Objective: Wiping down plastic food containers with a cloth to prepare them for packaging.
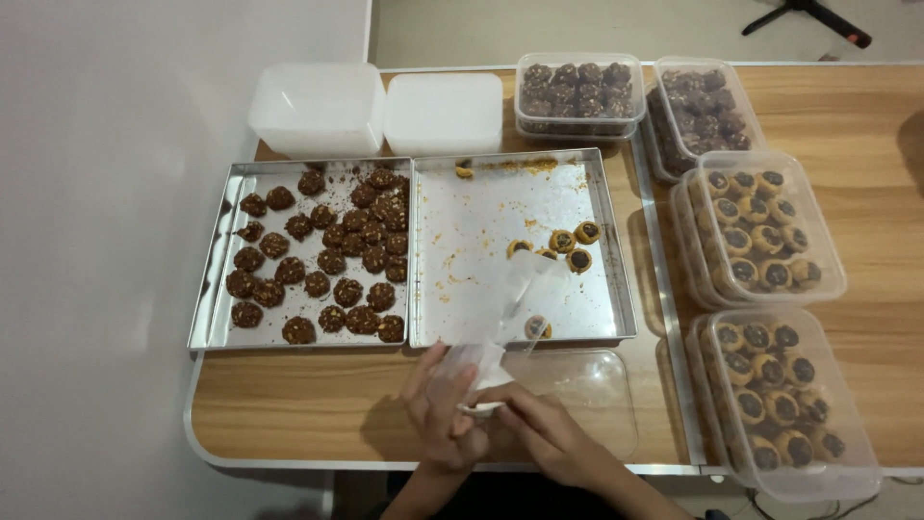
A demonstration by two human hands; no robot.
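Wooden counter (289, 404) against a white wall, two steel trays side by side. Left tray (214, 289) carries dark nut-studded cookies; right tray (616, 308) nearly bare, a few chocolate-filled tart cookies (570, 246). Left hand (445, 416) and right hand (539, 429) both closed in a grip on a clear plastic glove (500, 327) at the near counter edge. Its long axis runs up-right, far end over the right tray. Filled lidded containers (770, 231) to the right.

Clear plastic glove (491, 332), crumpled, translucent, held upright at table's near edge, overlapping tray's front rim.
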